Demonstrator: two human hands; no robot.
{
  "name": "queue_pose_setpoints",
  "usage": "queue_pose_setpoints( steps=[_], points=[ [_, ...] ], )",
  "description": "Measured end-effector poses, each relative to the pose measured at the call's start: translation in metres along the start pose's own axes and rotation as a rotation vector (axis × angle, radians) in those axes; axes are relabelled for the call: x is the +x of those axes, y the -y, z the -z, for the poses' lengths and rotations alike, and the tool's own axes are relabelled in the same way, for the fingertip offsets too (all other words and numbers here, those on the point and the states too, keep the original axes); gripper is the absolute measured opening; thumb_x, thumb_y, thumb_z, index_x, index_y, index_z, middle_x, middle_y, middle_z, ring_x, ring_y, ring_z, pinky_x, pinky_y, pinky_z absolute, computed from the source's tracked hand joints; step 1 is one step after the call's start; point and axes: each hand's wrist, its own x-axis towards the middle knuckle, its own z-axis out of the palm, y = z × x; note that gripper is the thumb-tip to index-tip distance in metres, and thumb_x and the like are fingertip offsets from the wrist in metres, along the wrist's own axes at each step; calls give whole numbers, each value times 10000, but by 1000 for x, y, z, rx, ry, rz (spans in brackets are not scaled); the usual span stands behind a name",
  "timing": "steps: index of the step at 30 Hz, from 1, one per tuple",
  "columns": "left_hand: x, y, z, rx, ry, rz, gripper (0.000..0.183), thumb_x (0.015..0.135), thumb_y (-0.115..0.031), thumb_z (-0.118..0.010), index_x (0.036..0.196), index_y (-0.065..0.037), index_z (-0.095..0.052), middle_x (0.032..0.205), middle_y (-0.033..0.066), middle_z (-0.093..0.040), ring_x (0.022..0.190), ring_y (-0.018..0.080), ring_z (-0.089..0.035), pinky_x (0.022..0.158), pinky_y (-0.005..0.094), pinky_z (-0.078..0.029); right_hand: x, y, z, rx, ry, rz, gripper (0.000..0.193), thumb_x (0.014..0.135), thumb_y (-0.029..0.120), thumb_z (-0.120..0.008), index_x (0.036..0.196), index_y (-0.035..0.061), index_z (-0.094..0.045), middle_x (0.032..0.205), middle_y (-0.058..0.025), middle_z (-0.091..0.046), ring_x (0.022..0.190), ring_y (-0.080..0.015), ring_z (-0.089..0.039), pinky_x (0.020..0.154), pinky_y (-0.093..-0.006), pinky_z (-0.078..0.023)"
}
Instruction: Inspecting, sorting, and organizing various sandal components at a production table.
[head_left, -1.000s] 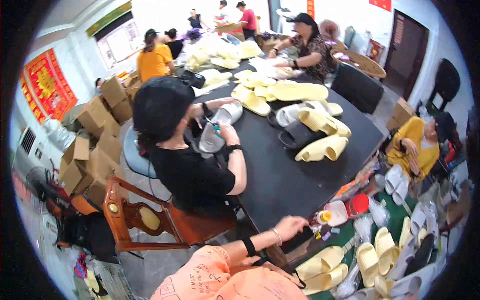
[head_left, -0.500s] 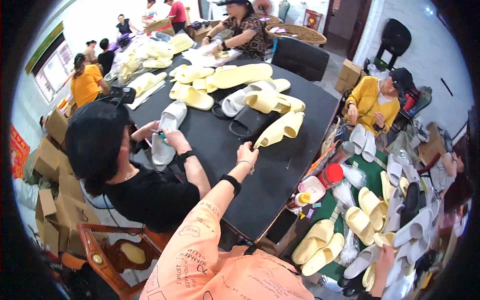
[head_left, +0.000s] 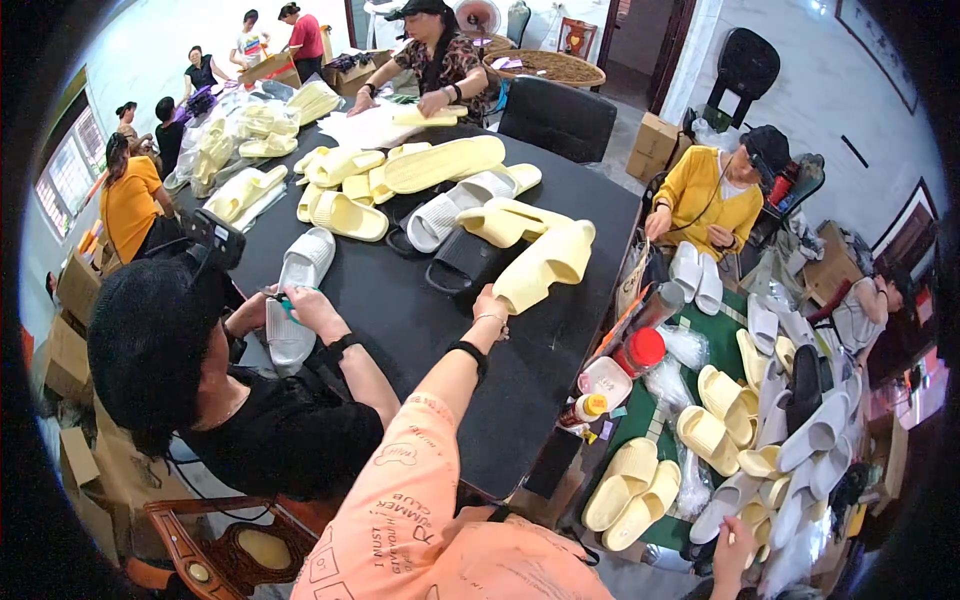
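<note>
My left hand point(head_left: 488, 312) reaches across the black table and is closed on the heel end of a yellow slipper point(head_left: 545, 268). The slipper is tilted, its strap end pointing away from me. Right behind it lie another yellow slipper point(head_left: 497, 222), a black slipper point(head_left: 465, 262) and a grey slipper point(head_left: 434, 222). Low at the right, my right hand point(head_left: 735, 550) is beside a grey slipper point(head_left: 722, 508) on the green-topped table, fingers loosely apart with nothing visible in them. A yellow slipper pair point(head_left: 632, 495) lies to its left.
At my left a person in black point(head_left: 270, 430) works on a grey slipper point(head_left: 290, 335) with a green-handled tool. A person in yellow point(head_left: 710, 205) sits beyond the green table point(head_left: 640, 425). A red-lidded jar point(head_left: 640, 350) stands at its edge. A wooden chair point(head_left: 215, 555) is lower left.
The view has shifted, so the scene sits further left. My left hand has raised and turned the yellow slipper. My right hand has come away from a yellow slipper, toward me.
</note>
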Motion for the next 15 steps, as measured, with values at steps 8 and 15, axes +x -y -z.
queue_pose_setpoints(
  steps=[8, 15],
  points=[
    [-119, -22, 58, -1029, 798, 140, 274, 859, -88, -431, 1133, -75, -425, 1078, 67, -524, 988, 209, -527, 816, 377, -452, 81, 95, -53, 516, 160, 29, 530, 700, 27, -572, 1197, 29, -389, 993, -137, -553, 912, -221, -534, 814, -309, -405],
    [-215, -7, 89, -589, 953, -123, 317, 858, -76, -436, 1171, -60, -388, 1057, 11, -497, 980, 82, -456, 814, 264, -414, 115, 198, -114, 1182, 312, -202, 690, 707, 84, -642, 1266, 45, -239, 1232, -120, -352, 1110, -223, -380, 921, -367, -332]
  ],
)
